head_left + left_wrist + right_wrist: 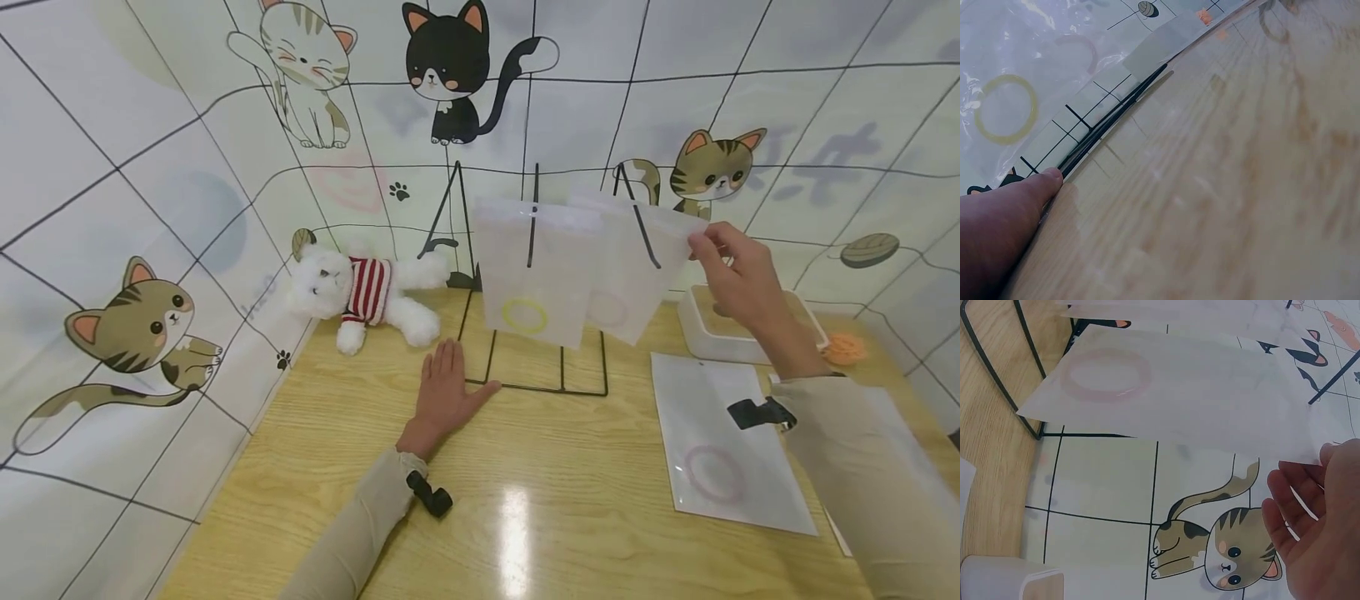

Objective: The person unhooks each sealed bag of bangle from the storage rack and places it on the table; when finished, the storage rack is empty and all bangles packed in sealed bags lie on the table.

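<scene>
A black wire display rack with long hooks stands on the table. A clear plastic bag with a yellow ring in it hangs on the middle hook. Beside it, another plastic bag holds a pink ring; the right-hand hook overlaps it. My right hand pinches this bag's upper right corner between thumb and fingers, also visible in the right wrist view. My left hand rests flat on the table by the rack's base, its thumb at the front bar.
A white plush toy in a striped shirt lies left of the rack. At right are a flat bag with a purple ring, a white box and an orange item. A cat-print wall covering stands close behind.
</scene>
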`<control>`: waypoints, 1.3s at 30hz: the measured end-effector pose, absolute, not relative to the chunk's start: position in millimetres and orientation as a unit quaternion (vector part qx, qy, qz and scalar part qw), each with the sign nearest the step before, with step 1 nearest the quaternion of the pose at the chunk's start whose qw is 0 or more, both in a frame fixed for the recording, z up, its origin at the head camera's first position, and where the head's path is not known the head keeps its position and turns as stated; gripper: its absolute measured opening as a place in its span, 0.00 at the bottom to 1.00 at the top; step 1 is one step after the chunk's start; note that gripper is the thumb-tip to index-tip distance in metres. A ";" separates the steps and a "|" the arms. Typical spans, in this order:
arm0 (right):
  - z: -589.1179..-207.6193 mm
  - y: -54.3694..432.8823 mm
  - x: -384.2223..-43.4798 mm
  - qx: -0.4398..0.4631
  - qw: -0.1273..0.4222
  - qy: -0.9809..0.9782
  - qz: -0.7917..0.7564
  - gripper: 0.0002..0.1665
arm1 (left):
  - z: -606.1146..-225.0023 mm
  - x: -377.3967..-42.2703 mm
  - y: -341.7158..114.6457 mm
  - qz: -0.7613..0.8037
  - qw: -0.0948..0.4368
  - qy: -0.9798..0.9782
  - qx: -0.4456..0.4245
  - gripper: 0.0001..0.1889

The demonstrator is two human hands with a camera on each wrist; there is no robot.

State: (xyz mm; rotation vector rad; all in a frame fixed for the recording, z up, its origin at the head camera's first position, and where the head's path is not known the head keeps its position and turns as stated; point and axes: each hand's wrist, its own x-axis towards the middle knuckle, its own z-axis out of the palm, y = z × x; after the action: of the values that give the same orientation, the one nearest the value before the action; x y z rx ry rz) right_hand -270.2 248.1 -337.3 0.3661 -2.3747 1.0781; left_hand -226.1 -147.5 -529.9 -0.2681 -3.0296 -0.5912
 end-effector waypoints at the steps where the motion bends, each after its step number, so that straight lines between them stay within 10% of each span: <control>1: -337.1 247.4 -270.5 0.134 0.252 -0.873 0.397 0.21 | -529.7 -226.0 -147.4 -0.192 0.021 -0.977 -0.087 0.57; 39: -339.4 238.9 -250.7 0.111 0.297 -0.851 0.418 0.20 | -537.4 -228.1 -146.7 -0.180 0.028 -0.979 -0.088 0.57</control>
State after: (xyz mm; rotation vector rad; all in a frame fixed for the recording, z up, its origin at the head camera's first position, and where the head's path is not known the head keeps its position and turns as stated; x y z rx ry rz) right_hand -250.7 238.9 -339.4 0.2963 -2.2625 1.1114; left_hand -228.1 -146.7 -537.4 -0.2714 -3.0237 -0.5562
